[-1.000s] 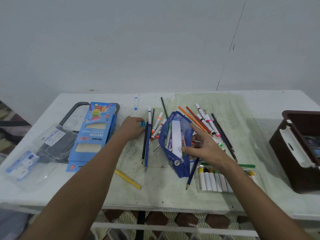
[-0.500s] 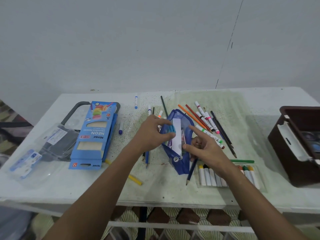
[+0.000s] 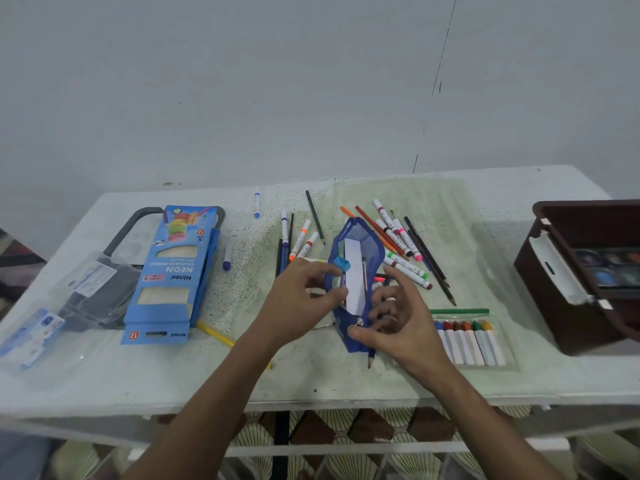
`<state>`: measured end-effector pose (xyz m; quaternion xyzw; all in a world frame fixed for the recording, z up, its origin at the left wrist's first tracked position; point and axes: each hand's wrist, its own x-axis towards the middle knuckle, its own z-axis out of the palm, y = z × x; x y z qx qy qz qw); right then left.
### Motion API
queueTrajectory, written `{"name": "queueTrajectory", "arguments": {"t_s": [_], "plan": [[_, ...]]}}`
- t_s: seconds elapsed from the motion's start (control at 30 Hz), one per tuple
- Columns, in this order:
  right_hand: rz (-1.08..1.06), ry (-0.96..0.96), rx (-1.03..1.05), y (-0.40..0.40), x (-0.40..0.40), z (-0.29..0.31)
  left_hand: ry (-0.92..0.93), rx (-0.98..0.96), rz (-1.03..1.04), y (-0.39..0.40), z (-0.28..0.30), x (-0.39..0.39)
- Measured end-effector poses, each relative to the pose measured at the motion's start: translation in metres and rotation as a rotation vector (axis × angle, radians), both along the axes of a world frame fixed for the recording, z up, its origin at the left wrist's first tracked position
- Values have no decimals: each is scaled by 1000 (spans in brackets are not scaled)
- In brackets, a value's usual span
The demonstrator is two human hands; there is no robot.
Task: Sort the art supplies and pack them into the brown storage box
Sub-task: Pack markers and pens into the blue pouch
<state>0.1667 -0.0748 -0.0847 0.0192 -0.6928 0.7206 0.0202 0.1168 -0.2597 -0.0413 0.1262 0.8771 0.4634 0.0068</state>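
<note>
A blue mesh pencil pouch (image 3: 360, 237) lies open at the middle of the table with a white card inside. My right hand (image 3: 398, 323) grips the pouch's near end by the zipper pull. My left hand (image 3: 301, 299) holds a small blue sharpener (image 3: 342, 264) at its fingertips over the pouch's left rim. Loose markers and pencils (image 3: 398, 237) lie to the right of the pouch, and others (image 3: 298, 240) to the left. The brown storage box (image 3: 568, 306) stands at the table's right edge with a paint palette inside.
A blue Neon pencil box (image 3: 169, 271) lies at the left on a grey-handled clear case (image 3: 100, 289). A clear tray of crayons (image 3: 471, 341) and a green pencil (image 3: 460, 311) lie right of my right hand. A yellow pencil (image 3: 216, 336) lies near the front.
My left hand picked the blue sharpener up from among the left-hand pencils and carried it right to the pouch's opening. My right hand slid down to the pouch's near end.
</note>
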Motion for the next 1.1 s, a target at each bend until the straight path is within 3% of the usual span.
{"name": "queueTrajectory", "arguments": {"t_s": [0.1,0.27,0.5,1.1], "plan": [[30,20,-10,2,5,-2,1,-63,-129,-1,-1,13],[55,37,-39,-4,10,-9,-166,52,-237,-3,-1,22],[-33,104,-81,-9,11,-8,-228,106,-226,-3,5,23],[-339,254,-75,6,-13,25,249,-277,-226,35,50,-30]]}}
